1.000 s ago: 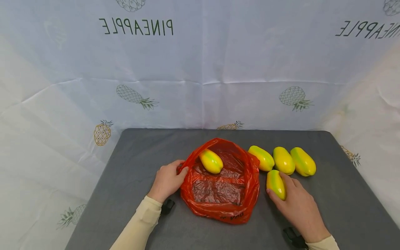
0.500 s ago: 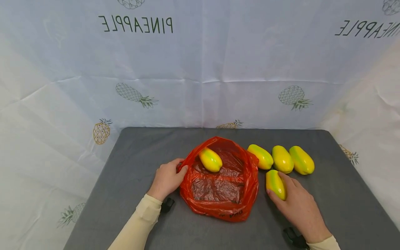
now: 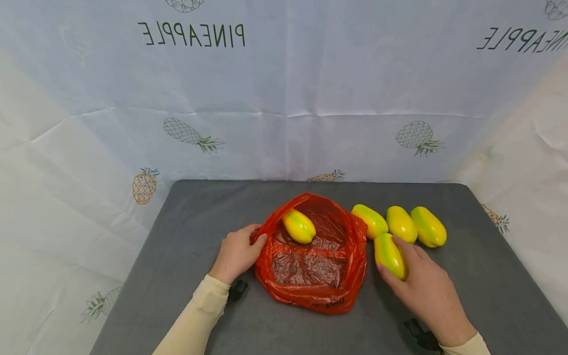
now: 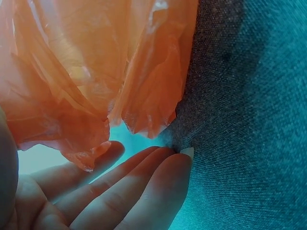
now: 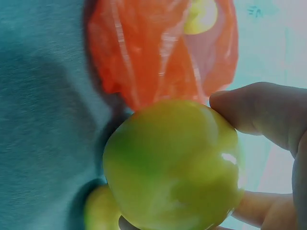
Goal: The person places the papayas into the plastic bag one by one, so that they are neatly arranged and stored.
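In the head view, a red plastic bag (image 3: 310, 301) sits with its mouth wide, and one glossy yellow-green papaya (image 3: 299, 227) lies inside. My left hand (image 3: 237, 254) pinches the bag's left rim between thumb and fingers; the left wrist view shows its other fingers (image 4: 158, 191) under the bag's folds. Right of the bag, my right hand (image 3: 426, 288) grips a second papaya (image 3: 389, 256), which the right wrist view shows slightly above the table, between thumb (image 5: 259, 108) and fingers. Part of its far side is hidden by the hand.
Three more papayas stand in a row behind the right hand: a left one (image 3: 370, 222) touching the bag's edge, a middle one (image 3: 401, 224) and a right one (image 3: 429, 227). The grey table (image 3: 199, 212) ends at a pineapple-print curtain (image 3: 284, 88).
My right hand has lifted the papaya slightly, and it has moved a little up and left in the head view. The left hand still holds the bag's rim.
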The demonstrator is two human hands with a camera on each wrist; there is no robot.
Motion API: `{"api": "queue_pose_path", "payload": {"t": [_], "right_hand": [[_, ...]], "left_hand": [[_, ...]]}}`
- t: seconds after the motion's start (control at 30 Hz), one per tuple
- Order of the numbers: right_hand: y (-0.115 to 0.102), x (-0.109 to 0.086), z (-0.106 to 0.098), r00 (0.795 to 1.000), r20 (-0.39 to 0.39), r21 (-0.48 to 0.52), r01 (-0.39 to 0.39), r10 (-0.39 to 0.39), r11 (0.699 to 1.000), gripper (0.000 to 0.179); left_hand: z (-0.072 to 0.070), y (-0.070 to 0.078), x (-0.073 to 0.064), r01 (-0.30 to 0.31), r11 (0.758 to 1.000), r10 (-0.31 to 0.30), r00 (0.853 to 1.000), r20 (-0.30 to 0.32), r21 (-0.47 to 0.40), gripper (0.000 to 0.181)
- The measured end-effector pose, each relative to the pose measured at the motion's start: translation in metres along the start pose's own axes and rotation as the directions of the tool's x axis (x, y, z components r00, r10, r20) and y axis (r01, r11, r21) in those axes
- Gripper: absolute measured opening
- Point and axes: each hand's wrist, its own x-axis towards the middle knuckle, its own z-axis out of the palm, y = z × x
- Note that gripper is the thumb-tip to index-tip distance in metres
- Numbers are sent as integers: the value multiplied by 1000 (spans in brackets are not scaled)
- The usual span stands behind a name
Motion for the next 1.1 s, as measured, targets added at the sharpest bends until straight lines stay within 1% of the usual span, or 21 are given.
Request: {"api": "queue_pose_path", "payload": {"t": [0.23,0.43,0.67,0.83,1.1], "right_hand": [[-18,3,-11,1000,13,1,19,-19,1000,90],[-35,5,-14,998,-11,14,68,-68,998,82],[-58,6,-13,995,-21,49,103,-102,993,80],[-72,7,-13,989,-40,66,143,-141,987,78],[-94,8,1,983,-29,82,184,-182,980,76]], "left_hand": [[0,0,-1,1,1000,-1,1000,-6,5,41],[0,0,-2,-2,1000,2,1000,-17,8,41],[3,-1,-2,-13,1000,13,1000,-17,17,42],[2,-2,-2,-7,1000,7,1000,-13,10,42],[0,0,-2,7,1000,-7,1000,1,-4,43]]}}
